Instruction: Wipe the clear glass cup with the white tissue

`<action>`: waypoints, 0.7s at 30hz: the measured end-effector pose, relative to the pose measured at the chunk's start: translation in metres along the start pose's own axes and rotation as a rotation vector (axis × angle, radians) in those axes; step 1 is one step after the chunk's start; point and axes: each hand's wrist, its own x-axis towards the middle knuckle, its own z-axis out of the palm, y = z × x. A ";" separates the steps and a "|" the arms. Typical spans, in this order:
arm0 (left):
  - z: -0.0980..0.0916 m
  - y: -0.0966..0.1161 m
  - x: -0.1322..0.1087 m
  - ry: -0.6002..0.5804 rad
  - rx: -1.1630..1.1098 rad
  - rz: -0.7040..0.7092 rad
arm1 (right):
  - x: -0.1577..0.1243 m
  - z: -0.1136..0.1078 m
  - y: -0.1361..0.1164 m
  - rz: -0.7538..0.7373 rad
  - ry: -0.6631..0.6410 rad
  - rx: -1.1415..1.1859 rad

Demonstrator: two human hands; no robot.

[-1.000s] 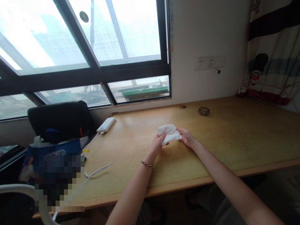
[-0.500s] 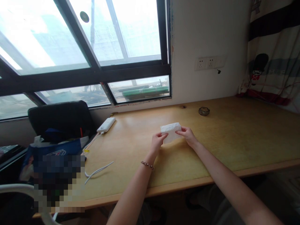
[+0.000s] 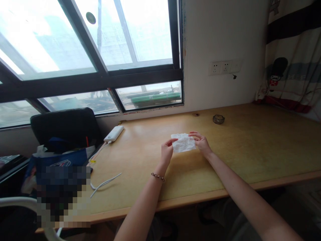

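A creased white tissue (image 3: 184, 144) is stretched between my two hands, above the middle of the wooden desk (image 3: 140, 160). My left hand (image 3: 167, 150) pinches its left edge, with the thumb or a finger lying over the upper left part. On the other side, my right hand (image 3: 202, 143) grips the right edge between its fingers near the upper corner. The tissue looks roughly square and faces me. A braided bracelet (image 3: 157, 177) circles my left wrist.
A white power bank (image 3: 113, 134) with a white cable (image 3: 105, 183) lies at the desk's left. Toward the back stands a small round dark glass dish (image 3: 218, 119). A black chair (image 3: 65, 129) and a blue bag (image 3: 62, 160) are beyond the left edge.
The tissue has gone from a folded-over strip at its top to a flatter, more square sheet. My fingers have shifted their hold on both edges; the arms have hardly moved.
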 end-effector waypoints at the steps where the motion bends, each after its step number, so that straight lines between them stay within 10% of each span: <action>1: 0.000 0.000 0.000 -0.013 -0.016 -0.004 | -0.001 0.001 -0.001 -0.009 -0.024 0.017; 21: -0.003 -0.003 0.001 0.026 0.036 0.003 | 0.001 0.006 0.000 0.048 0.027 0.102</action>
